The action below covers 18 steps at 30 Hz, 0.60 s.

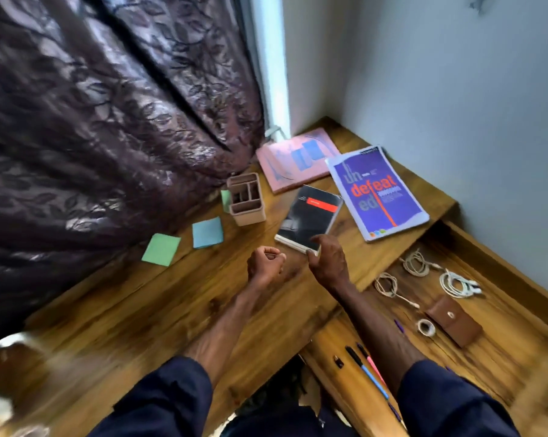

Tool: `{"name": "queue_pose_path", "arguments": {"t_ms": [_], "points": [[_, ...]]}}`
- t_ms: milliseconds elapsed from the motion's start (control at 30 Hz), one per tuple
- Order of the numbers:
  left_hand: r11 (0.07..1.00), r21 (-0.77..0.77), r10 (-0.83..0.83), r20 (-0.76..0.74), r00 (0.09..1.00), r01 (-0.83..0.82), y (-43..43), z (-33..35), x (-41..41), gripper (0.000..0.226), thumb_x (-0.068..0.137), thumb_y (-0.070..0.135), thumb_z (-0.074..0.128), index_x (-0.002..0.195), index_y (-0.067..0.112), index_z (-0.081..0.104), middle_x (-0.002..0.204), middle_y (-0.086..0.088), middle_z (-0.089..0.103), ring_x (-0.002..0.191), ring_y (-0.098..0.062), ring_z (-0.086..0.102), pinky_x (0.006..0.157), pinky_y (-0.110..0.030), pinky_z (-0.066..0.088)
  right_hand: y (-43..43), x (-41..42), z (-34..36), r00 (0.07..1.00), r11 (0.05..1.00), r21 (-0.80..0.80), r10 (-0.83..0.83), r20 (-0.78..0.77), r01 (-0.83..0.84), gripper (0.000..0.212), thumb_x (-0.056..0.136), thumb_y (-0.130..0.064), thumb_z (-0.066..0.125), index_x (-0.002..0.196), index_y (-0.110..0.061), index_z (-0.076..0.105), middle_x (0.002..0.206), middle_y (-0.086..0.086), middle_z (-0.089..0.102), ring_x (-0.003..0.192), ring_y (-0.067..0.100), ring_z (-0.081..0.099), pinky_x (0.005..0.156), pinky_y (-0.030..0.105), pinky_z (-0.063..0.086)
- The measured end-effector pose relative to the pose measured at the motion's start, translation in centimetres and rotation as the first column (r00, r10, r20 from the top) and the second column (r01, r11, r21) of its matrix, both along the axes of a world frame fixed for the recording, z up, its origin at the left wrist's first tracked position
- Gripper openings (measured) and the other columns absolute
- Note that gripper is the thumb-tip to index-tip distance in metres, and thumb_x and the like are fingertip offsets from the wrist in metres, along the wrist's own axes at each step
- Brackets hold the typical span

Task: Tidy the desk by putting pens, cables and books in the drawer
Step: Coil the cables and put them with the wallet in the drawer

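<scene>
Right grip [324,260] pinches the black book [310,212] at its near end. The book's long axis runs toward the far corner of the counter [172,310]. Left grip [266,260] is clenched and empty. The drawer [503,357] lies beyond the counter's right edge.

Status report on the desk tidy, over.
Left hand fisted, empty; right hand pinching black book at near corner. Cables, pens in open drawer. Purple book, pink book on desk. No obstruction seen.

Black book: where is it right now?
In the head view the black book lies on the desk, between the pen holder on its left and the purple book on its right, with the right hand pinching its near corner.
</scene>
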<state>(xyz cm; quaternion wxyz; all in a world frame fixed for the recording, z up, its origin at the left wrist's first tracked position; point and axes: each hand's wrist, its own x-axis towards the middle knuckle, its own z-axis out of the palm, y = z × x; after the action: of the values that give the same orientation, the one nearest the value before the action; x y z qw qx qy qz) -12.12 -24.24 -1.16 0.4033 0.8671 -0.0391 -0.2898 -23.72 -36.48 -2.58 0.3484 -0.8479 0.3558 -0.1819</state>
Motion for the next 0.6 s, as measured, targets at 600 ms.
{"name": "queue_pose_path", "arguments": {"t_ms": [600], "points": [[0.978, 0.078, 0.200, -0.050, 0.979, -0.195, 8.3, -2.9, 10.4, 0.013, 0.084, 0.020, 0.075, 0.094, 0.025, 0.067, 0.092, 0.000, 0.074, 0.083, -0.020, 0.073, 0.076, -0.040, 0.064, 5.9, 13.9, 0.8, 0.980, 0.983, -0.020, 0.183, -0.077, -0.185, 0.071, 0.083, -0.014, 0.074, 0.144, -0.011, 0.038, 0.137, 0.019, 0.047, 0.119, 0.035, 0.054, 0.099, 0.042, 0.049]]}}
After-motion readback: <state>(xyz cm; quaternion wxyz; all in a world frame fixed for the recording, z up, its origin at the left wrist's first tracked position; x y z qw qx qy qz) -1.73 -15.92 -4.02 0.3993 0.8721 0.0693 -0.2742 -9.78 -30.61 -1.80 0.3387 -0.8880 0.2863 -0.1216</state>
